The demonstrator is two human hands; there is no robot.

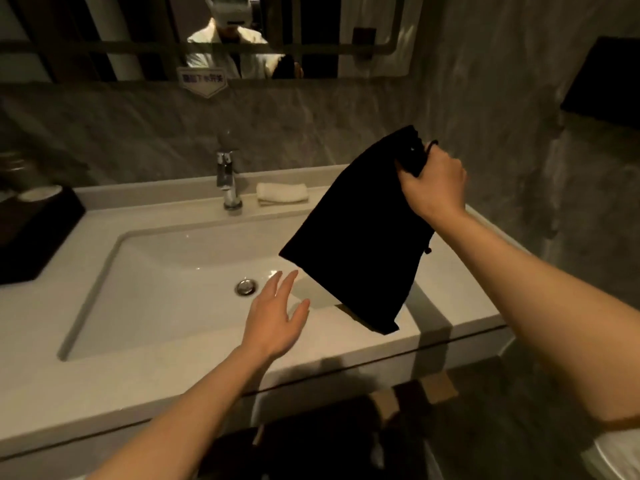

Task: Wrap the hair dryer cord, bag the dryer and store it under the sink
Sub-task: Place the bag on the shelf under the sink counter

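Note:
A black drawstring bag point(360, 233) hangs tilted above the right side of the white sink point(166, 271). My right hand point(433, 181) grips its gathered top, with a cord end dangling at its right edge. My left hand point(277, 313) hovers over the basin with fingers spread, just left of the bag's lower end and apart from it. The hair dryer itself is not visible; I cannot tell whether it is inside the bag.
A chrome faucet point(227, 178) stands behind the basin, with a folded white towel point(282, 194) to its right. A black box point(31, 233) sits on the counter at left. A mirror point(138, 36) hangs above. Dark space lies under the counter edge point(346, 372).

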